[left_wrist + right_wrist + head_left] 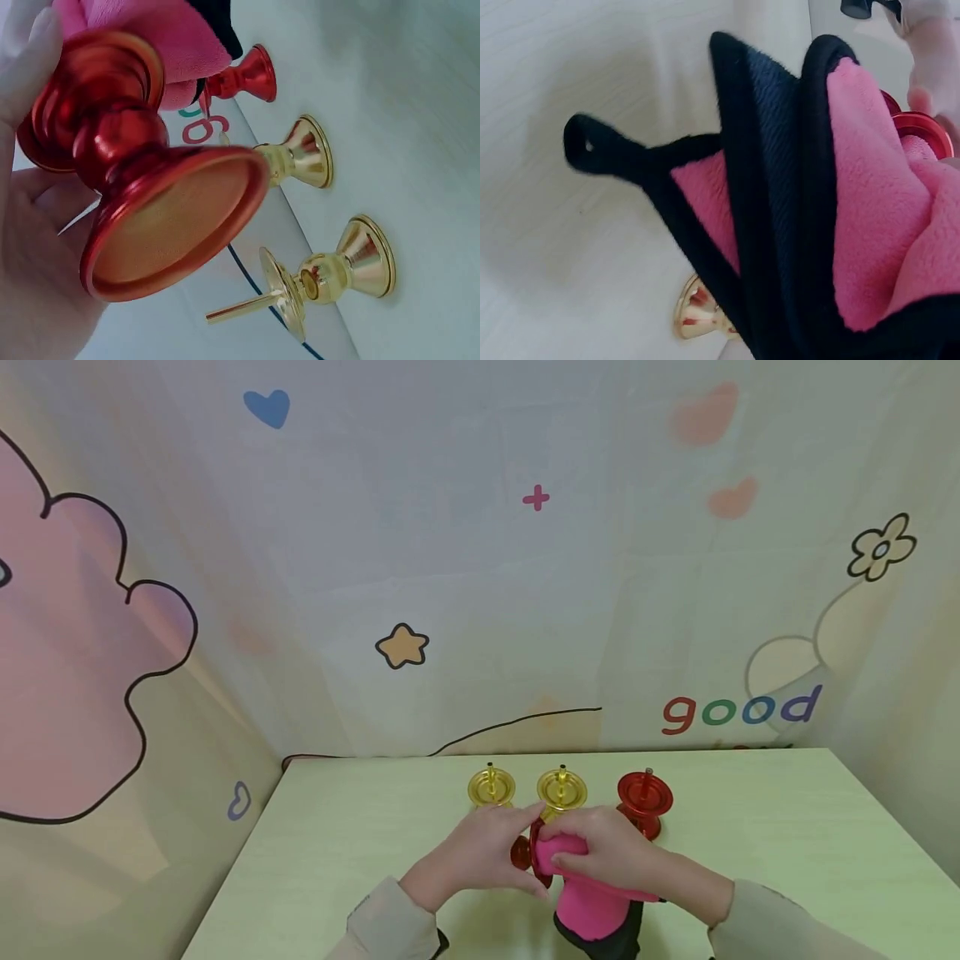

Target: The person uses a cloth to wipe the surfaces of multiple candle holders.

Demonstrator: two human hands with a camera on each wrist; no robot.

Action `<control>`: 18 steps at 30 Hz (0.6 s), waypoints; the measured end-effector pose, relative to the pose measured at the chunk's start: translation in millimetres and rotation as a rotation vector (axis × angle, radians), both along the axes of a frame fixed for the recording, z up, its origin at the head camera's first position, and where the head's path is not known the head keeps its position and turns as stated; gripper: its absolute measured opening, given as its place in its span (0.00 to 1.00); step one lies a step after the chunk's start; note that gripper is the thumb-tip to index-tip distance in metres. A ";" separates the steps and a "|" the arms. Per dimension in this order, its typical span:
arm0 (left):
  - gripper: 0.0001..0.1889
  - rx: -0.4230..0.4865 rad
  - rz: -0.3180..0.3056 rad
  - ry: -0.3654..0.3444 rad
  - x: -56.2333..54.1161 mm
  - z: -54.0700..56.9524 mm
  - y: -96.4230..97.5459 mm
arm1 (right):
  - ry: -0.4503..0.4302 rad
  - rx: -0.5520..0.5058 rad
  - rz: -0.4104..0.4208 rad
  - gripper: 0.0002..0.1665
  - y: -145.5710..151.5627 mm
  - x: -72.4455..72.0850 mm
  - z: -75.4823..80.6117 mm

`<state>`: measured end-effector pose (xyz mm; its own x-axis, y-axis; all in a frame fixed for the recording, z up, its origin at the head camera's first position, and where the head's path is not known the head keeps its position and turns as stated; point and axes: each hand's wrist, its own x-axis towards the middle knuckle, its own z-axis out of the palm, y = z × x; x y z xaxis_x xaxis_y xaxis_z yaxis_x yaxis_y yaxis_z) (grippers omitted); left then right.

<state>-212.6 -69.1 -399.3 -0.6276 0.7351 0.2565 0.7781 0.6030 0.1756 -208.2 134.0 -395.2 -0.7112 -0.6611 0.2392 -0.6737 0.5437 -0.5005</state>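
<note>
We grip the red candlestick [124,142] in our left hand [480,853], our right hand [618,842] clamped on the soft pink cloth [592,912], at six o'clock from the gold candlesticks [551,792]; likely stiff, light, slippery, best held round its middle

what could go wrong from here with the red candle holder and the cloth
The red candle holder looks smooth and shiny, so it might slip from the left hand if the right hand presses hard with the pink cloth.
Both hands are close to the gold candle holders, so a stray knuckle could tip one.
The cloth's loop sticks out free and might catch on one too.
</note>
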 end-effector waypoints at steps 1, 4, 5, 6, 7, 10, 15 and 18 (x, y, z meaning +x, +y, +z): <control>0.43 0.016 -0.008 -0.044 -1.2 0.1 0.4 | 0.018 0.015 0.007 0.11 -0.7 0.3 0.2; 0.38 0.051 0.000 -0.065 0.0 -1.4 2.3 | -0.004 0.009 0.003 0.11 -2.1 0.8 1.3; 0.39 0.050 0.007 -0.009 1.6 -3.0 2.9 | -0.040 -0.010 -0.013 0.11 -2.4 0.6 1.9; 0.40 0.043 0.013 0.077 3.7 -4.9 3.6 | -0.083 -0.030 -0.036 0.11 -2.6 0.3 2.4; 0.41 0.037 0.023 0.173 6.0 -7.1 4.2 | -0.120 -0.053 -0.062 0.12 -2.8 -0.2 2.9; 0.47 0.008 0.052 0.448 11.8 -13.2 4.7 | -0.204 -0.101 -0.118 0.13 -2.9 -1.1 3.7; 0.52 -0.002 0.035 0.379 14.9 -9.7 -2.6 | -0.215 -0.090 -0.104 0.12 -2.8 -0.4 3.3; 0.52 0.019 0.035 0.085 12.8 -0.5 -7.2 | -0.172 -0.071 -0.057 0.11 -3.2 1.4 3.9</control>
